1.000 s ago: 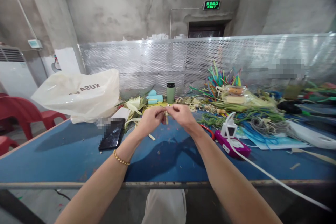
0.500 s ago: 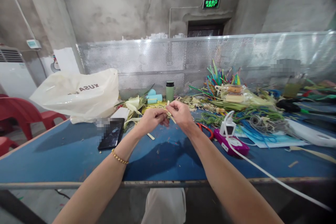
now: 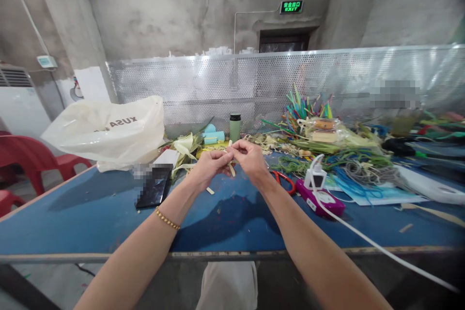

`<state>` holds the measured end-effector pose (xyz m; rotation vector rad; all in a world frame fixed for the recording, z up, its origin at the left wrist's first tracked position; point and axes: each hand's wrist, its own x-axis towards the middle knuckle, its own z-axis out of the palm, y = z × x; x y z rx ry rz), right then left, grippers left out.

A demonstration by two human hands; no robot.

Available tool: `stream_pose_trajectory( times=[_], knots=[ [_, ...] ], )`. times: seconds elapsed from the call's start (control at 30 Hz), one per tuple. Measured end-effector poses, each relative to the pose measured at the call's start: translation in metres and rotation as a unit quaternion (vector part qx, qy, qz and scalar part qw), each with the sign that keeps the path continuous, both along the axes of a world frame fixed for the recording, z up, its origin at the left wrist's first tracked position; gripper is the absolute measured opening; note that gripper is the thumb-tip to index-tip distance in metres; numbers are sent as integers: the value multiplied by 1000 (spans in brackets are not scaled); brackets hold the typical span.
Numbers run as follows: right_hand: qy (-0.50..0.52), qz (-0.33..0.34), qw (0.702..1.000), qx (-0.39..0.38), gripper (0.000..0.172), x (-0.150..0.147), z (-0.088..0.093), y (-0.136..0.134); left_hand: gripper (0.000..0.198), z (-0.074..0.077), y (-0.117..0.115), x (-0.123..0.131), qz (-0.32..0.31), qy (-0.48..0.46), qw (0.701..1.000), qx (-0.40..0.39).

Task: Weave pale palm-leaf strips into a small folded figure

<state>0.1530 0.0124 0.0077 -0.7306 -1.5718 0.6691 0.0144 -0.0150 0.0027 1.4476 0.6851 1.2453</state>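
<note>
Over the middle of the blue table (image 3: 131, 227), my left hand (image 3: 209, 169) and my right hand (image 3: 250, 159) meet, fingertips almost touching. Both are closed in a pinch on a narrow pale husk strip (image 3: 232, 170). One end pokes up above the fingers and the other hangs below them; the fingers hide its middle. A short cut piece of pale strip (image 3: 209, 191) lies on the table just under my left hand. Behind my hands are pale husk leaves (image 3: 183, 147) and a green bottle with a black lid (image 3: 235, 128).
At left stand a white plastic bag (image 3: 109, 128) and a dark tablet (image 3: 155, 186). Right of my forearm lie red-handled scissors (image 3: 286, 181) and a purple box (image 3: 321, 201) with a white charger (image 3: 315, 178), its cable crossing the table edge. Tangled cords (image 3: 359, 169) and colourful stems (image 3: 307, 111) lie beyond.
The pale strip has turned more upright between my fingers. My left hand has shifted slightly right, closer to my right hand. Things on the table stay put.
</note>
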Motion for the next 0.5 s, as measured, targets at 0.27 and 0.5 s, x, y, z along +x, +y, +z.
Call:
stream_pose_trajectory(
  times=[0.27,0.5],
  knots=[
    [25,13,999,-41,23,0,1,-3,32,-5,3,0,0,32,999,7],
    [9,0,999,-32,22,-1,0,-6,32,-7,3,-3,-23,82,996,13]
  ],
)
